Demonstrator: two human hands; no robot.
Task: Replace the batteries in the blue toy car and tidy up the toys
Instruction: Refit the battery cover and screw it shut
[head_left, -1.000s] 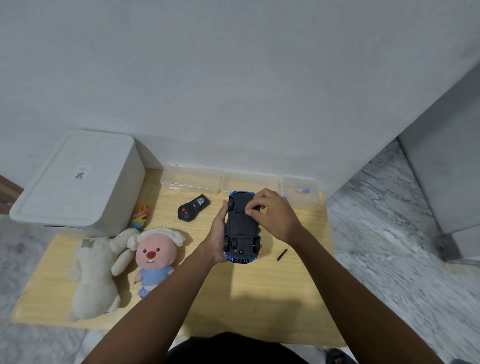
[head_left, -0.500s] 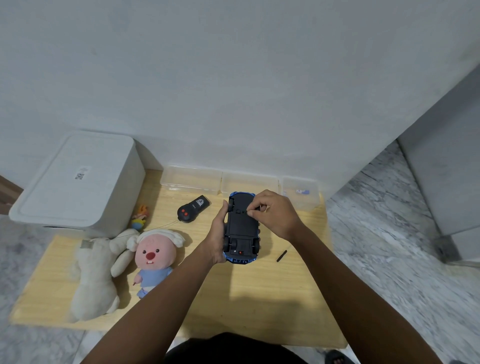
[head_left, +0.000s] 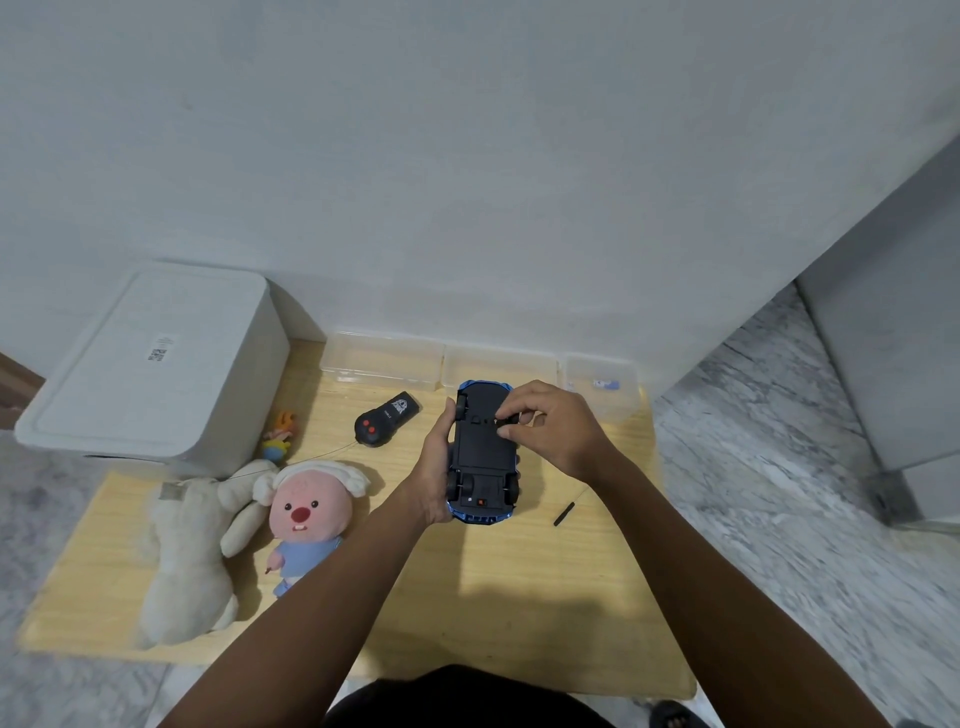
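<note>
At centre frame, the blue car (head_left: 483, 452) is held upside down above the table (head_left: 519, 597). The left hand (head_left: 434, 478) grips its side; the right hand (head_left: 550, 431) pinches at the black underside, apparently the battery cover. Battery work looks barely begun. Plush toys (head_left: 234, 525) at lower left lie untidied. What the fingertips hold is unclear.

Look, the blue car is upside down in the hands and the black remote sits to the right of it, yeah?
Not quite. In the head view the remote lies to the left of the upside-down blue car, which the left hand and right hand hold.
</note>
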